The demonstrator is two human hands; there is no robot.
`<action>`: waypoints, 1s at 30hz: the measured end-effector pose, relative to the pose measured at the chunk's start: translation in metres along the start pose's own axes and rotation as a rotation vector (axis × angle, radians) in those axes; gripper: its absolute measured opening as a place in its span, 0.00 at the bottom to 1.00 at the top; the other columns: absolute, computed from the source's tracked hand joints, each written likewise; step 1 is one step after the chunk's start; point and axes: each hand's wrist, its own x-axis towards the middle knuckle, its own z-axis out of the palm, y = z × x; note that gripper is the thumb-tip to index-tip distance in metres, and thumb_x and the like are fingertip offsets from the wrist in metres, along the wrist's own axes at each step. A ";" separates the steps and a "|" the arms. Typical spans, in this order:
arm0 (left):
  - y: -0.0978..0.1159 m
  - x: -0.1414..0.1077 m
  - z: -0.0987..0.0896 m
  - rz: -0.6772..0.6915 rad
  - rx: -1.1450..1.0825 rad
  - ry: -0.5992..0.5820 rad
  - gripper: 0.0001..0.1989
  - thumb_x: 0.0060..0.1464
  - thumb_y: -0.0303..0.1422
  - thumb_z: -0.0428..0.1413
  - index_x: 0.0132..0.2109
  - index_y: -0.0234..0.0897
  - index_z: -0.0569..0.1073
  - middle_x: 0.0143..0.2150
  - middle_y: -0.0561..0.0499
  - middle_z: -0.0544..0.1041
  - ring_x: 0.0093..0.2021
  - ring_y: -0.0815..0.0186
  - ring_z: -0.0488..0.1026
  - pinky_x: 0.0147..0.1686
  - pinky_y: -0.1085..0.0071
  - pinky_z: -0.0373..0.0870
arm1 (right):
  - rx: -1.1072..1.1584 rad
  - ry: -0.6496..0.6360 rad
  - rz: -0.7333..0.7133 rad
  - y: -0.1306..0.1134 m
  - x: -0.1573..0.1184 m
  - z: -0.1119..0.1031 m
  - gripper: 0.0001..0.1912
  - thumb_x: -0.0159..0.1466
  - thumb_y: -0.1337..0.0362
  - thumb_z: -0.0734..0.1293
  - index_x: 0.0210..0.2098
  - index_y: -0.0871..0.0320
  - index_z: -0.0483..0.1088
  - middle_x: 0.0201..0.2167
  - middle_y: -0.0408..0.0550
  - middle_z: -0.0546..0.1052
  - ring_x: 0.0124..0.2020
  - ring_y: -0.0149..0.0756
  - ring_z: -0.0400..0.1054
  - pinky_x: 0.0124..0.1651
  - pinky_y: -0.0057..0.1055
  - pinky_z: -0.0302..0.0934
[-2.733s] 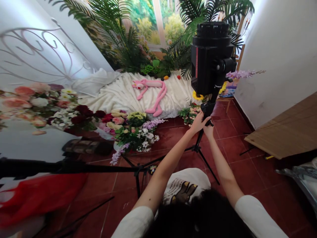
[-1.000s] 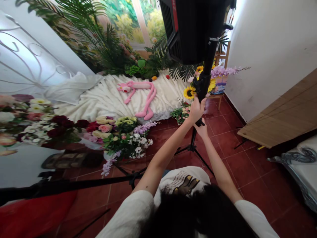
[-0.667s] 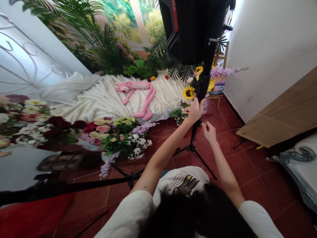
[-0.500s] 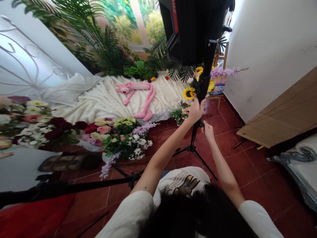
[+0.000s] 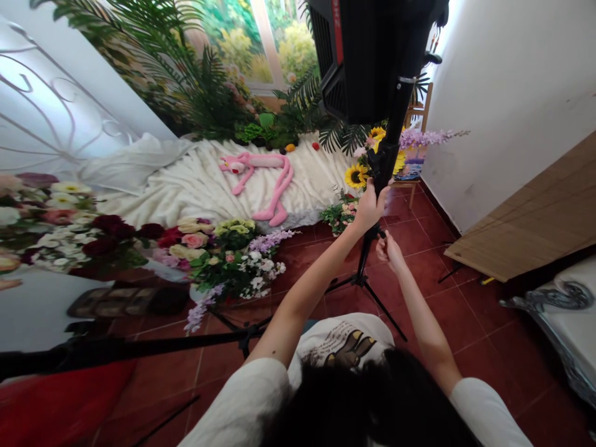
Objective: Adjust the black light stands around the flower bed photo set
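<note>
Well left of my left grip, flowers (image 5: 242,257) and a black bar (image 5: 153,344) hem the space in. My left grip (image 5: 371,205) is closed round the light stand (image 5: 386,162); the lamp (image 5: 365,77) is already mounted above it. Just below, my right grip (image 5: 390,251) is curled narrow beside the knob (image 5: 382,234); whether it pinches it, or the knob is tight, I cannot tell. Rightward, red floor (image 5: 470,316) gives elbow room before the board's (image 5: 526,230) edge.
</note>
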 end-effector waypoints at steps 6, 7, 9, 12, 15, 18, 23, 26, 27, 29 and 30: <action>0.017 -0.003 0.000 -0.095 -0.132 0.038 0.26 0.63 0.54 0.47 0.55 0.38 0.68 0.32 0.51 0.76 0.31 0.69 0.75 0.38 0.71 0.72 | -0.470 0.142 -0.225 0.000 0.005 -0.011 0.36 0.61 0.27 0.50 0.22 0.53 0.58 0.14 0.39 0.63 0.17 0.30 0.57 0.25 0.28 0.52; 0.019 -0.004 0.001 -0.115 -0.163 0.051 0.26 0.63 0.55 0.47 0.54 0.38 0.69 0.32 0.51 0.76 0.31 0.70 0.75 0.37 0.72 0.72 | -0.532 0.154 -0.276 -0.001 0.004 -0.012 0.36 0.61 0.27 0.51 0.23 0.53 0.58 0.15 0.39 0.64 0.19 0.31 0.58 0.27 0.28 0.54; 0.020 -0.007 0.004 -0.157 -0.226 0.061 0.26 0.63 0.55 0.46 0.51 0.39 0.70 0.32 0.52 0.76 0.30 0.71 0.74 0.35 0.73 0.71 | -0.650 0.195 -0.362 -0.001 0.003 -0.013 0.35 0.62 0.29 0.51 0.23 0.53 0.59 0.17 0.40 0.65 0.22 0.32 0.61 0.30 0.27 0.55; 0.014 -0.016 0.006 -0.205 -0.321 0.023 0.28 0.60 0.59 0.46 0.44 0.38 0.72 0.30 0.52 0.76 0.27 0.72 0.73 0.30 0.74 0.70 | -0.806 0.243 -0.418 -0.002 0.000 -0.013 0.36 0.66 0.32 0.48 0.24 0.54 0.64 0.20 0.43 0.69 0.25 0.35 0.65 0.33 0.28 0.56; -0.001 -0.029 0.005 -0.267 -0.381 -0.041 0.31 0.57 0.62 0.46 0.37 0.37 0.71 0.25 0.53 0.73 0.23 0.73 0.70 0.27 0.74 0.68 | -0.968 0.276 -0.418 -0.004 -0.002 -0.011 0.37 0.70 0.37 0.45 0.31 0.55 0.72 0.26 0.49 0.76 0.31 0.40 0.72 0.36 0.29 0.58; -0.014 -0.038 0.005 -0.336 -0.378 -0.052 0.31 0.55 0.63 0.47 0.32 0.36 0.70 0.22 0.55 0.71 0.21 0.74 0.68 0.25 0.75 0.66 | -1.154 0.335 -0.386 -0.007 -0.004 -0.008 0.35 0.73 0.43 0.46 0.41 0.55 0.77 0.35 0.55 0.81 0.38 0.44 0.75 0.38 0.31 0.59; -0.021 -0.040 0.008 -0.374 -0.382 -0.040 0.29 0.57 0.61 0.49 0.32 0.36 0.69 0.22 0.56 0.69 0.21 0.75 0.66 0.24 0.76 0.65 | -1.309 0.392 -0.338 -0.011 -0.003 -0.003 0.32 0.75 0.50 0.48 0.41 0.58 0.80 0.35 0.58 0.82 0.39 0.44 0.76 0.41 0.31 0.61; -0.020 -0.039 0.010 -0.376 -0.371 -0.021 0.29 0.58 0.60 0.48 0.31 0.36 0.68 0.22 0.56 0.69 0.21 0.75 0.66 0.24 0.76 0.64 | -1.247 0.393 -0.360 -0.010 -0.001 -0.005 0.31 0.75 0.49 0.51 0.36 0.58 0.80 0.31 0.57 0.80 0.39 0.45 0.76 0.43 0.33 0.62; -0.019 -0.039 0.011 -0.372 -0.365 -0.012 0.29 0.58 0.60 0.48 0.31 0.36 0.68 0.22 0.56 0.69 0.21 0.75 0.66 0.24 0.76 0.64 | -1.211 0.396 -0.370 -0.010 0.000 -0.005 0.30 0.74 0.49 0.52 0.34 0.57 0.79 0.29 0.56 0.79 0.39 0.45 0.76 0.44 0.34 0.63; -0.019 -0.039 0.012 -0.363 -0.346 0.002 0.29 0.59 0.59 0.48 0.31 0.36 0.68 0.22 0.56 0.69 0.22 0.75 0.67 0.25 0.76 0.64 | -1.105 0.379 -0.363 -0.010 0.001 -0.008 0.28 0.73 0.48 0.55 0.31 0.56 0.78 0.26 0.55 0.77 0.41 0.45 0.76 0.47 0.35 0.64; -0.018 -0.039 0.012 -0.363 -0.337 0.006 0.29 0.59 0.59 0.48 0.30 0.36 0.68 0.22 0.56 0.69 0.22 0.75 0.67 0.25 0.76 0.65 | -1.045 0.344 -0.343 -0.010 0.002 -0.008 0.27 0.73 0.49 0.56 0.31 0.56 0.77 0.25 0.54 0.76 0.42 0.45 0.75 0.48 0.36 0.64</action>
